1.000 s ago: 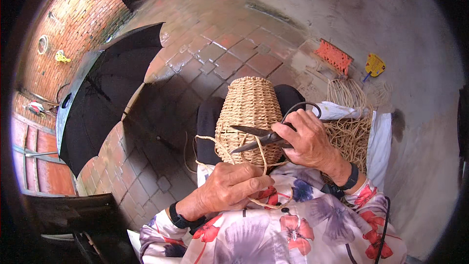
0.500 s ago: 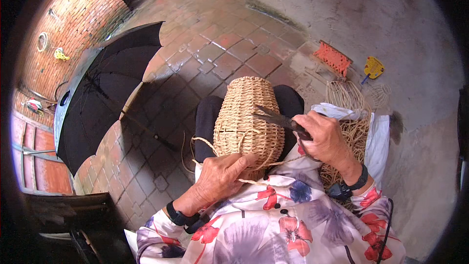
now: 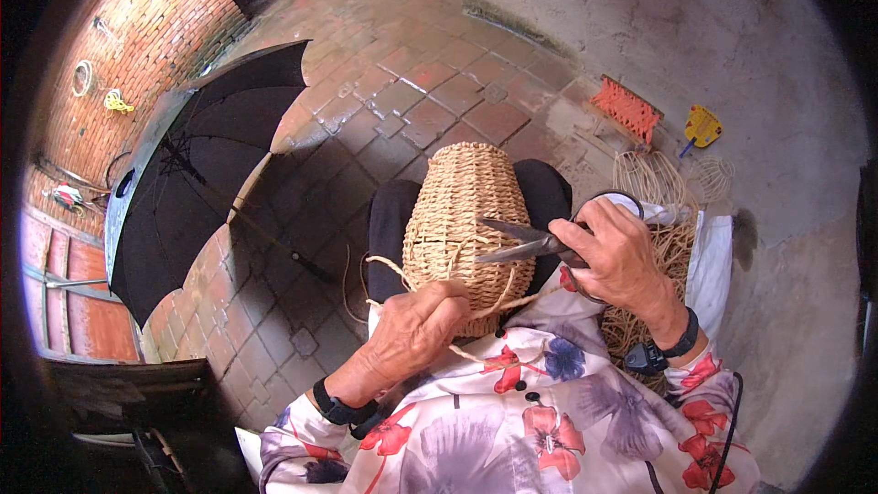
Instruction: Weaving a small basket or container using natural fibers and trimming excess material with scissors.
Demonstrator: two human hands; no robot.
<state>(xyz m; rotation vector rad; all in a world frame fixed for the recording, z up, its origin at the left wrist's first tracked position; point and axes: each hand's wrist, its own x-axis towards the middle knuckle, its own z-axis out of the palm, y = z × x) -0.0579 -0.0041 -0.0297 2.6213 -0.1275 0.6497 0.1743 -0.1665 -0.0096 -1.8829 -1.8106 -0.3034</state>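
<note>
A tan woven basket [image 3: 462, 192] lies between my knees, its narrower end pointing away from me, with loose strands about its lower part. My right hand [image 3: 613, 256] is closed on dark metal scissors [image 3: 521, 251], whose parted blades lie over the basket's right middle. My left hand [image 3: 412, 334] is closed at the basket's near end, pinching a pale twisted cord [image 3: 384, 261] that loops out to the left and down toward my lap.
An open black umbrella [image 3: 210, 137] rests at the left. At the right are a bundle of cord [image 3: 663, 265] in a white sack [image 3: 709, 265], an orange slotted object [image 3: 626, 105] and a yellow swatter [image 3: 702, 123]. A concrete wall [image 3: 640, 0] and brick wall [image 3: 137, 27] flank the tiled floor [image 3: 384, 82].
My left hand has moved up and left, against the basket. The scissors have swung right, and my right hand is now a little farther right, with the blades parted over the basket.
</note>
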